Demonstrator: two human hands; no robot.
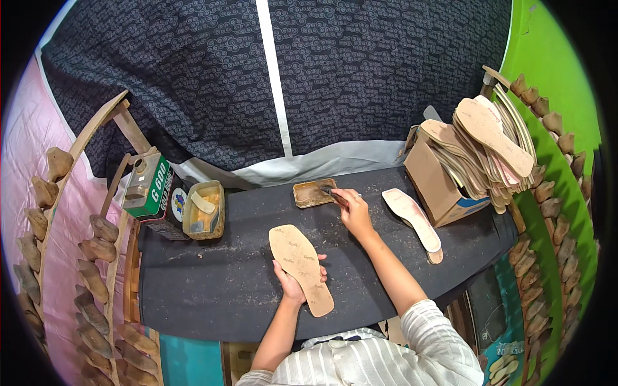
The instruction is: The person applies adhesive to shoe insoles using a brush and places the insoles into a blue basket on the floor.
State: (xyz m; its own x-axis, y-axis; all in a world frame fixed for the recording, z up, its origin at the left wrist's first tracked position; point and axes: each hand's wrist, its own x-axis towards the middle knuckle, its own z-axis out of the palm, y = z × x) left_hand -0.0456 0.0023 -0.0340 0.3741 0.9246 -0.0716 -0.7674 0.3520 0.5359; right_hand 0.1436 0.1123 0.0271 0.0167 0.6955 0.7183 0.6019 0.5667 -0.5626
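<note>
My left hand (293, 283) is closed around a tan insole board (297, 264), its fingers showing along the right edge and the thumb on the left. Small dark print marks its upper face, and it is held tilted above the dark table. Farther off, my right hand (351, 209) grips a dark brush (336, 196) by its handle. The brush's tip is over or in a shallow, brown-stained tray (314, 204); whether it touches the bottom, I cannot tell. To the right lie some pale insoles (412, 217) on the cloth, with a tan one partly underneath.
A cardboard box (432, 186) at the right overflows with stacked insoles (492, 135). At the left stand a green and black metal can (151, 193) and a yellowish container (205, 228) holding scraps. Racks of wooden shoe lasts (96, 228) flank the table (212, 283).
</note>
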